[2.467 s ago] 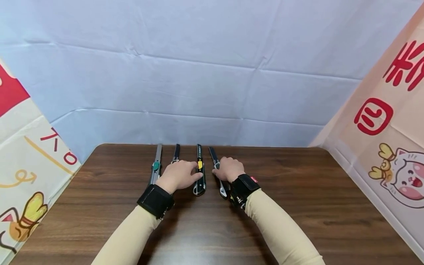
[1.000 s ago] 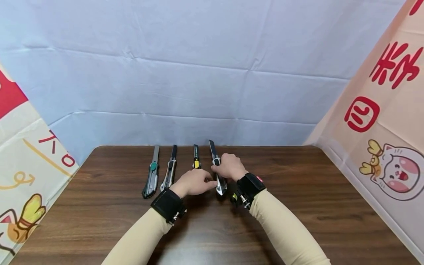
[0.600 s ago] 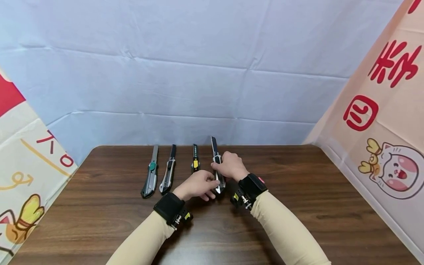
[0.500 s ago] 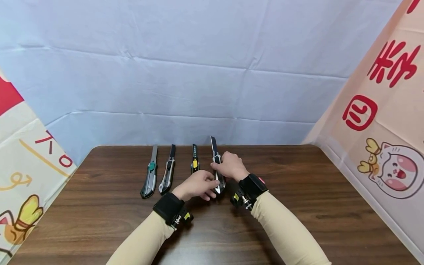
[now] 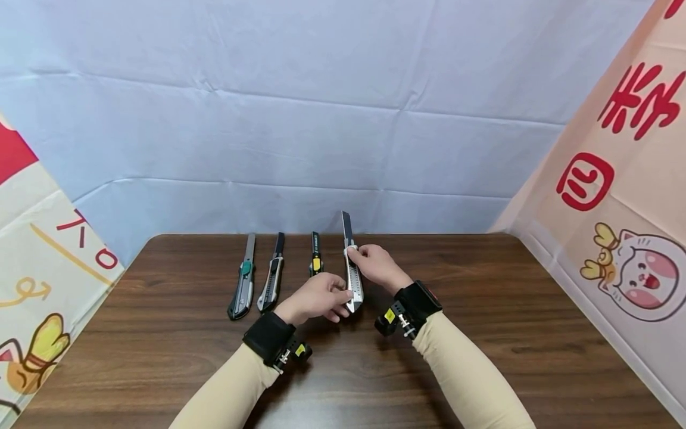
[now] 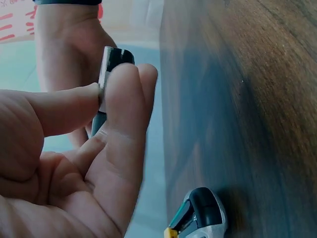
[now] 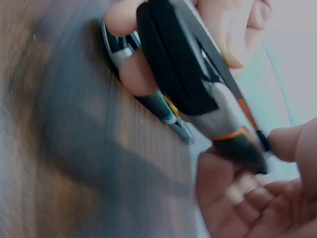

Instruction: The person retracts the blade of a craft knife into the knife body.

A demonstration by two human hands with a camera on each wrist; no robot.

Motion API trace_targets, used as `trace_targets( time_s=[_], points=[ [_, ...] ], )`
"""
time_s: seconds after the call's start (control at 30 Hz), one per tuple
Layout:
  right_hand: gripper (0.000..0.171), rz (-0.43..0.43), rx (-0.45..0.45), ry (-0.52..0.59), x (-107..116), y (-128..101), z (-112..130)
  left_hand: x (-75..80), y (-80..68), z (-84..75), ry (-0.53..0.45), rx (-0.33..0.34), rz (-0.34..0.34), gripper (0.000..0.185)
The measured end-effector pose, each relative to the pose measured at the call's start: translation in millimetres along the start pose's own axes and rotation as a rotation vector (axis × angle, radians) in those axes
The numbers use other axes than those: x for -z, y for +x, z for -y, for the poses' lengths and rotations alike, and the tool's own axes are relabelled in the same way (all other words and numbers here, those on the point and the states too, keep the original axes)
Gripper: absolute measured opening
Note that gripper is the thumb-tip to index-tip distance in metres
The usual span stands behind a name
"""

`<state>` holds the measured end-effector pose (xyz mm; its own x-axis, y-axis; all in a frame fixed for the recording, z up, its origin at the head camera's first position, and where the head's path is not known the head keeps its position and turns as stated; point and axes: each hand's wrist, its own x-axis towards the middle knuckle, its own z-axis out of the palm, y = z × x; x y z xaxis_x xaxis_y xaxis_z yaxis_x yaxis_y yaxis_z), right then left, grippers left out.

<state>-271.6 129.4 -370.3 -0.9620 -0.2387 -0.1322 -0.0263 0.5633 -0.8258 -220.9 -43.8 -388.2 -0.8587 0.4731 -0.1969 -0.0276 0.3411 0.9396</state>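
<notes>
A silver-grey and black utility knife (image 5: 354, 285) is held off the table with its dark blade pointing away. My left hand (image 5: 315, 295) pinches the butt end of its handle between thumb and fingers. Higher up the handle, my right hand (image 5: 379, 266) grips it, thumb by the slider. The right wrist view shows the handle (image 7: 178, 59) from below, black and grey with orange trim, both hands on it. To the left lies a utility knife with a yellow slider (image 5: 316, 264), its lower part hidden behind my left hand.
Further left on the brown wooden table (image 5: 482, 357) lie a utility knife with a black slider (image 5: 271, 285) and one with a green slider (image 5: 244, 289), blades toward the far edge. A pale cloth (image 5: 321, 119) hangs behind the table; printed panels flank it.
The rightmost utility knife has come up off the table in my right hand. My left hand has moved right, from over the black-slider knife, and now pinches the lifted knife's end.
</notes>
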Motion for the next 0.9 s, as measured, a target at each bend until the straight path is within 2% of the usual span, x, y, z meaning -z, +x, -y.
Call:
trace_targets(
  time_s=[0.13, 0.2, 0.43, 0.67, 0.9],
  points=[
    [0.041, 0.012, -0.005, 0.163, -5.5, 3.5, -0.5, 1.8, -1.8, -0.6, -0.018, 0.004, 0.002, 0.028],
    [0.043, 0.021, -0.017, 0.209, -7.8, 3.9, 0.4, 3.2, -3.2, -0.4, -0.017, -0.001, 0.011, 0.026],
    [0.050, 0.030, -0.081, 0.284, -9.7, 2.3, 2.4, 3.4, -4.9, 0.7, -0.040, 0.015, 0.034, 0.027],
    [0.051, 0.104, -0.120, 0.405, -8.5, 3.4, 2.9, 1.6, -7.3, -2.4, -0.098, 0.041, 0.058, 0.026],
    [0.051, 0.093, -0.136, 0.390, -8.9, 2.6, 0.6, 0.2, -6.9, -0.6, -0.094, 0.027, 0.078, 0.031]
  ],
)
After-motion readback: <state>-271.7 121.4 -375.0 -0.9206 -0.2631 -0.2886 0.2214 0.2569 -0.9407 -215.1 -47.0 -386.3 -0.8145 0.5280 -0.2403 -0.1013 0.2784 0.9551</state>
